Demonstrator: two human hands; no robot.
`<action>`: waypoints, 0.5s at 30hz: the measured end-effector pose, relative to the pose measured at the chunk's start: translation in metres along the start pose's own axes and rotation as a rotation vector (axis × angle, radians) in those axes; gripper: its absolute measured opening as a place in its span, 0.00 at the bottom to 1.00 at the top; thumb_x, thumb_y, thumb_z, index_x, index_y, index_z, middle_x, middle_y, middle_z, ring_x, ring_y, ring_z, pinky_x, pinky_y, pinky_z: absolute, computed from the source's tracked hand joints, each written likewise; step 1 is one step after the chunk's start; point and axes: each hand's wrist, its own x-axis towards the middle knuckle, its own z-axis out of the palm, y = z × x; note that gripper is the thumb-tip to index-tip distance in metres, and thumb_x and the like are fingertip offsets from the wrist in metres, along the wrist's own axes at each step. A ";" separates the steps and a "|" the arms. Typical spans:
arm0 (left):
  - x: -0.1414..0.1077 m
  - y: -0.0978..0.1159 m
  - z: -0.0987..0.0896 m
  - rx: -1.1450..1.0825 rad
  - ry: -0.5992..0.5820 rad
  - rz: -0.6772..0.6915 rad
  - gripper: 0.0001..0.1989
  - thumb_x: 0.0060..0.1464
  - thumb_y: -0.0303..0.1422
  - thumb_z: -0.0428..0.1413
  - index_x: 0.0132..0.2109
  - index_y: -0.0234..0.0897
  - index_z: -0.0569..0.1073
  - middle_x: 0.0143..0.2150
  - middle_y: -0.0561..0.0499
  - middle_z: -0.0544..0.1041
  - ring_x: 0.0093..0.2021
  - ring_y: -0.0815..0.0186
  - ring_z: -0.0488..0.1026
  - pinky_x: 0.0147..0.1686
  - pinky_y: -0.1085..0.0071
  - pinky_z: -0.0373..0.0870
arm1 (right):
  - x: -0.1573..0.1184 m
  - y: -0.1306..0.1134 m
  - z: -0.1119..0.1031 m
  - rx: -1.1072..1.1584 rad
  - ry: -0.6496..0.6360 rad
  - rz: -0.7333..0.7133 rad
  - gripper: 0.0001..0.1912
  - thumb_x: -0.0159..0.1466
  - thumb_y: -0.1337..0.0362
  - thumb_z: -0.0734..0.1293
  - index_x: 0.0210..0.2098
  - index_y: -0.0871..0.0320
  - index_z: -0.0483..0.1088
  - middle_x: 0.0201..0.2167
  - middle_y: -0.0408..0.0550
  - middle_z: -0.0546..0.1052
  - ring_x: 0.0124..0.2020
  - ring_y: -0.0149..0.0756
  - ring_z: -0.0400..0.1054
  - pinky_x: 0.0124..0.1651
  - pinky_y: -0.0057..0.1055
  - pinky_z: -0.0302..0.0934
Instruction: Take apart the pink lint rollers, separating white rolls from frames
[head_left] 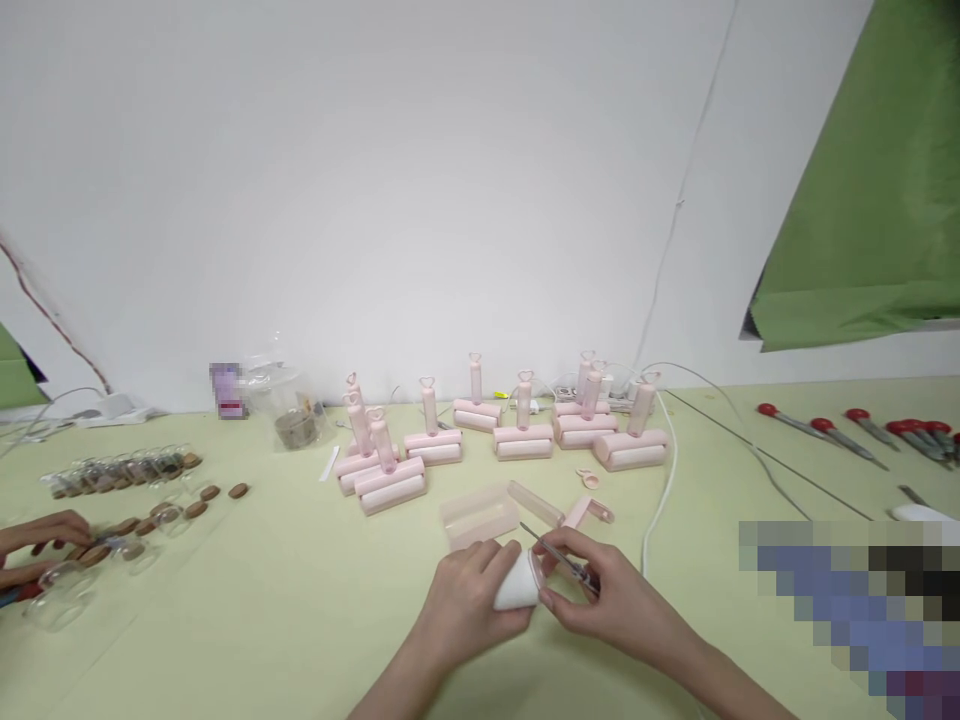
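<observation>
My left hand point(469, 605) is wrapped round a white roll point(517, 584) low in the middle of the view. At the roll's right end, my right hand point(592, 590) has its thumb and fingers on a pinkish clear rim point(537, 572). It also holds a thin metal tool point(551, 547), whose tip points up and left. Just beyond the hands lie a translucent pink cover point(480, 515), a clear pink tube point(535, 503) and a pink frame piece point(589, 511). A small pink ring part point(590, 479) rests behind them.
Several pink rollers with upright handles point(523, 442) stand along the back. A white cable point(671, 470) crosses at the right, near red-ended tools point(832, 430). At the left, another person's hand point(45, 540) is among glass jars point(60, 595) and corks point(196, 509).
</observation>
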 end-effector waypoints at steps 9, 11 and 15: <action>0.006 -0.021 -0.018 -0.096 0.070 -0.275 0.17 0.44 0.32 0.53 0.45 0.42 0.65 0.39 0.50 0.76 0.38 0.61 0.73 0.31 0.71 0.66 | 0.053 -0.014 -0.006 -0.038 -0.031 -0.086 0.13 0.47 0.71 0.62 0.33 0.55 0.65 0.24 0.38 0.71 0.22 0.27 0.58 0.24 0.23 0.51; 0.007 -0.029 -0.022 -0.137 0.135 -0.428 0.16 0.46 0.35 0.52 0.44 0.43 0.63 0.39 0.52 0.75 0.38 0.61 0.73 0.32 0.71 0.66 | 0.070 -0.010 -0.007 -0.011 -0.012 -0.061 0.11 0.48 0.69 0.63 0.33 0.56 0.65 0.23 0.39 0.70 0.24 0.29 0.60 0.26 0.24 0.52; 0.008 -0.039 -0.026 -0.164 0.243 -0.578 0.17 0.45 0.36 0.53 0.44 0.42 0.60 0.36 0.53 0.74 0.36 0.60 0.73 0.31 0.70 0.65 | 0.088 0.000 -0.006 0.018 0.014 -0.067 0.11 0.51 0.59 0.65 0.32 0.58 0.66 0.19 0.38 0.65 0.23 0.31 0.60 0.27 0.27 0.53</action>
